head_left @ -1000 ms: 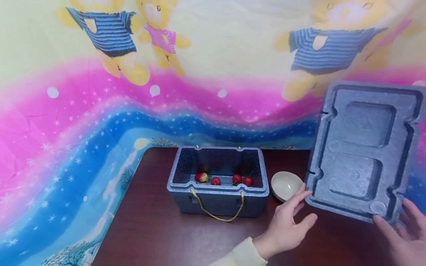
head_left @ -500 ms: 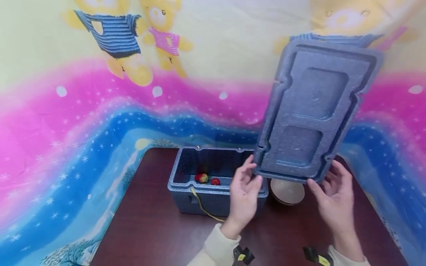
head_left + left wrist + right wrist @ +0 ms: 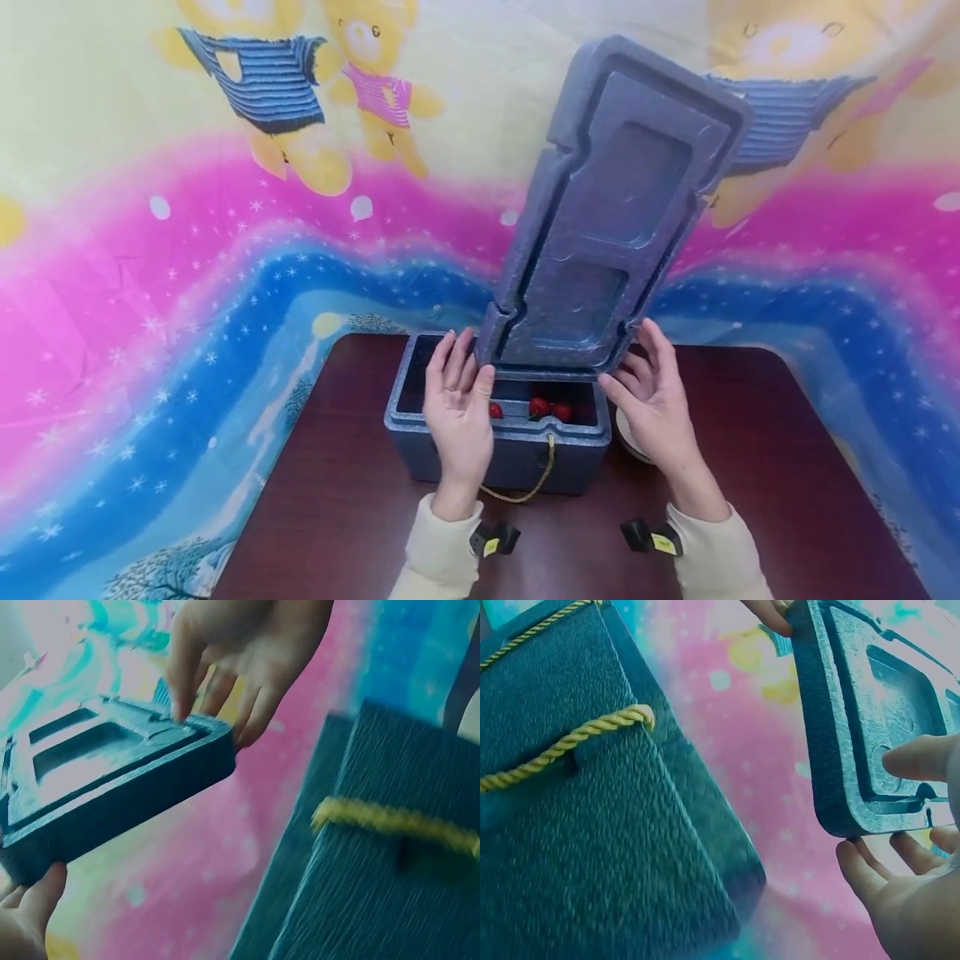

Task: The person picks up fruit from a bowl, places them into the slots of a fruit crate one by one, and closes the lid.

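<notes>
In the head view, the grey box lid (image 3: pixel 588 225) leans steeply over the box, its recessed underside facing me and its lower edge overlapping the opening. My left hand (image 3: pixel 461 408) grips its lower left corner, thumb at the bottom edge. At the lower right corner my right hand (image 3: pixel 663 412) holds it, with the thumb (image 3: pixel 922 761) on the recessed face and fingers behind. Below stands the open grey box (image 3: pixel 498 454) with a yellow rope handle (image 3: pixel 550 467) at its front. Small red fruits (image 3: pixel 538 407) show inside, partly hidden by the lid and left hand.
A pale bowl (image 3: pixel 633 437) stands right of the box, mostly hidden by my right hand. The dark brown table (image 3: pixel 757 450) carries box and bowl. Behind it hangs a cloth (image 3: pixel 150 350) printed with bears, pink and blue.
Both hands have carried the lid leftward from the right side to above the box, raising it. The left hand has gone from the lid's edge beside the bowl to the box's left part.
</notes>
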`<state>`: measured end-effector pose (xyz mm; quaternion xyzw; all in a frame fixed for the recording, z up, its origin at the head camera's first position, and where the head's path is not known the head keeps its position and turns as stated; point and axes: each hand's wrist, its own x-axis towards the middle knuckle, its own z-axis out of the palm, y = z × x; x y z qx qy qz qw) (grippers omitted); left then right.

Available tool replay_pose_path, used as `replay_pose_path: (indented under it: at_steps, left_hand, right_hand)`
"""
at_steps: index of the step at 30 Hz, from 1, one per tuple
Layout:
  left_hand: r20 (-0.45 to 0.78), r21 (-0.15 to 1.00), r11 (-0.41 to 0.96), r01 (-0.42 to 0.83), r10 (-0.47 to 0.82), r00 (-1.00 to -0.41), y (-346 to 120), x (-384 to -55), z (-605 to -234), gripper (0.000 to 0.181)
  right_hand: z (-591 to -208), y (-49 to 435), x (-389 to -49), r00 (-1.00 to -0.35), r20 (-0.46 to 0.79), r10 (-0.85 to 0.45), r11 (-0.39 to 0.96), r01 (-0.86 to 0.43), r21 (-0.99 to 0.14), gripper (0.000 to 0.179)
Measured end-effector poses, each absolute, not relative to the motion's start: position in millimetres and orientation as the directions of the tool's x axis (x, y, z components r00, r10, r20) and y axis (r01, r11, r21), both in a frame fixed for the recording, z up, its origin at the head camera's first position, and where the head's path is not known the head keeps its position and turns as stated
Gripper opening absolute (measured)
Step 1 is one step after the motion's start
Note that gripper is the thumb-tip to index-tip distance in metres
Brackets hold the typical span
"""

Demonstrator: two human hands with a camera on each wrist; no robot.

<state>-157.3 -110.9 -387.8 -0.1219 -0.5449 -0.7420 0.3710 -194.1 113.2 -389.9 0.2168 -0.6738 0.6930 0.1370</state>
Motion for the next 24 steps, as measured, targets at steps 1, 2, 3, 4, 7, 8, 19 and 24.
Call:
replay_pose_path:
  at_steps: [1, 2, 3, 4, 7, 8, 19, 24]
  left_hand:
    - [0.583, 0.73, -0.116, 0.674, -0.41, -0.702, -116.2, -156.4, -387.4, 0.051]
    - [0.582, 0.739, -0.099, 0.666, -0.403, -0.706, -121.5, -155.7, -387.0, 0.05]
    - [0.58, 0.747, -0.085, 0.659, -0.4, -0.709, -126.5, -155.1, -386.8, 0.048]
    - [0.58, 0.753, -0.073, 0.654, -0.398, -0.711, -131.4, -154.5, -386.5, 0.044]
    - [0.58, 0.759, -0.043, 0.649, -0.408, -0.705, -144.3, -152.3, -386.0, 0.028]
    - [0.581, 0.757, -0.043, 0.652, -0.412, -0.702, -147.7, -151.5, -385.7, 0.024]
    - [0.749, 0.633, 0.122, 0.764, -0.346, -0.565, -167.9, -142.2, -391.2, 0.021]
    - [0.868, 0.493, 0.333, 0.804, -0.24, -0.434, -176.8, -139.7, -391.3, 0.032]
  right_hand:
    - [-389.1, 110.7, -196.0, -0.865, 0.487, -0.121, -0.084, -0.48, -0.873, 0.086]
    - [-388.4, 108.6, -197.5, -0.862, 0.488, -0.139, -0.098, -0.478, -0.873, 0.086]
    - [-387.9, 106.8, -198.7, -0.859, 0.488, -0.157, -0.104, -0.477, -0.873, 0.085]
    - [-387.8, 105.4, -199.6, -0.857, 0.486, -0.173, -0.099, -0.475, -0.874, 0.084]
    - [-387.5, 102.7, -201.1, -0.857, 0.464, -0.225, -0.049, -0.465, -0.884, 0.08]
    - [-387.5, 102.4, -201.6, -0.855, 0.46, -0.239, -0.028, -0.468, -0.883, 0.079]
    - [-370.9, 120.5, -199.8, -0.73, 0.677, -0.091, -0.392, -0.599, -0.698, 0.058]
    - [-356.7, 133.8, -201.0, -0.674, 0.734, 0.084, -0.73, -0.543, -0.415, 0.053]
